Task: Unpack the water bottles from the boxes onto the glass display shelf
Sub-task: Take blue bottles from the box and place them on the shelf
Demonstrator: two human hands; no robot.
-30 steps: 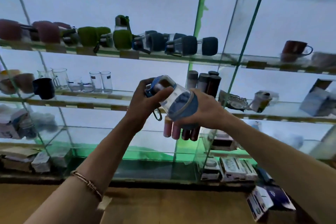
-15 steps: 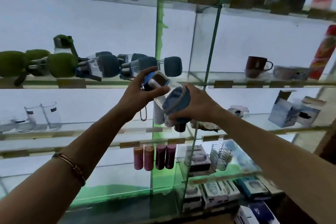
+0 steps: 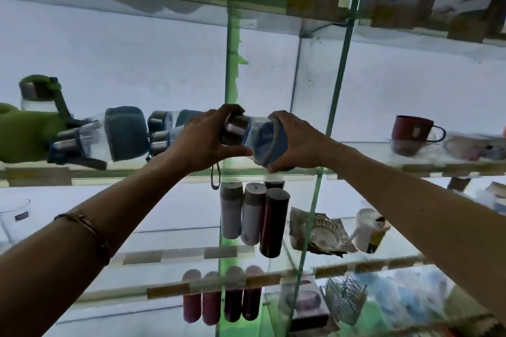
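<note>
Holding the water bottle [image 3: 253,136] on its side with both hands, level with the glass display shelf [image 3: 38,171] and at its front edge. All places below are relative to that shelf.

Near: left hand [image 3: 204,139] is wrapped round the metal cap end, thumb underneath, fingers curled over the top. Right hand [image 3: 297,139] cups the blue-sleeved base end, fingers curled under it. Both are gripping; neither is loose. The carry loop [image 3: 215,176] hangs below the shelf's edge from the cap end.

Key relation: the bottle's long axis runs left-right, parallel to the shelf's front edge, cap to the left, base to the right. It sits right in front of the green vertical divider [image 3: 232,68], so it straddles the shelf's two bays. I can't tell whether it touches the glass yet (the hands hide the underside).

Farther in, on the shelf: a row of blue bottles [image 3: 124,135] lying on their sides the same way, ending just beside the left hand. Green bottles [image 3: 27,131] lie farther left along it. In the right bay a red mug [image 3: 410,133] stands well apart.

Judgement: the open slot is next to the blue row's right end, so the left hand is the nearer one and leads. The move likely needs a push back and slightly left, axis kept as is, clearing the divider.
</note>
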